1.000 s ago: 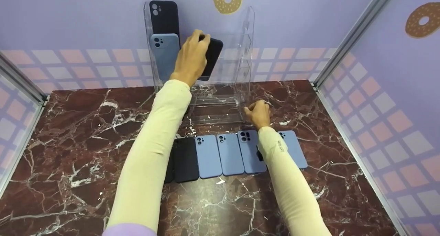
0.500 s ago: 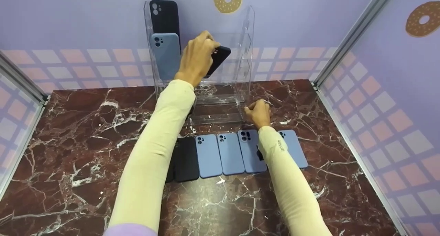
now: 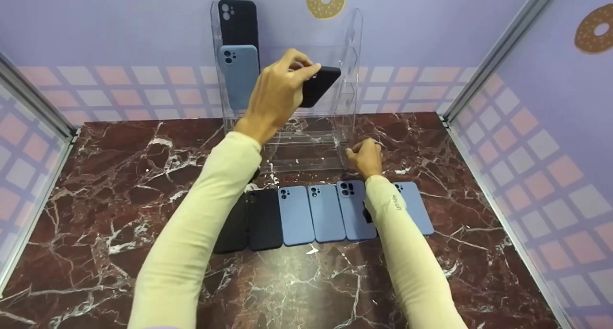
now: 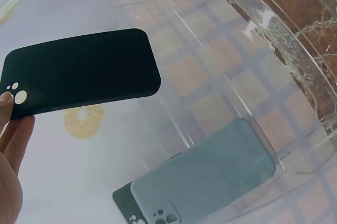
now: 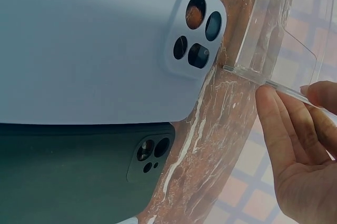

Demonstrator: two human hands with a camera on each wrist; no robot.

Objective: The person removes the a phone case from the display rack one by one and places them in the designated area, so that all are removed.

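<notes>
My left hand pinches a black phone case by its camera-hole end, in front of a clear stepped display stand. In the left wrist view this case is apart from the stand, thumb and fingers at its corner. Low on the stand's right side, my right hand grips the edge of the clear panel, with thumb and fingertips on it in the right wrist view. At the stand's left, a black case stands in the top tier and a grey-blue case leans in front of it.
A row of phone cases lies before the stand: black ones such as this case, then blue ones such as this case. My right forearm partly covers the row; a dark green case shows there. Patterned wall panels enclose the marbled table.
My left hand has shifted right with the black case, which has tilted so its top end points right. My right hand keeps its grip on the stand. The head view has shifted slightly.
</notes>
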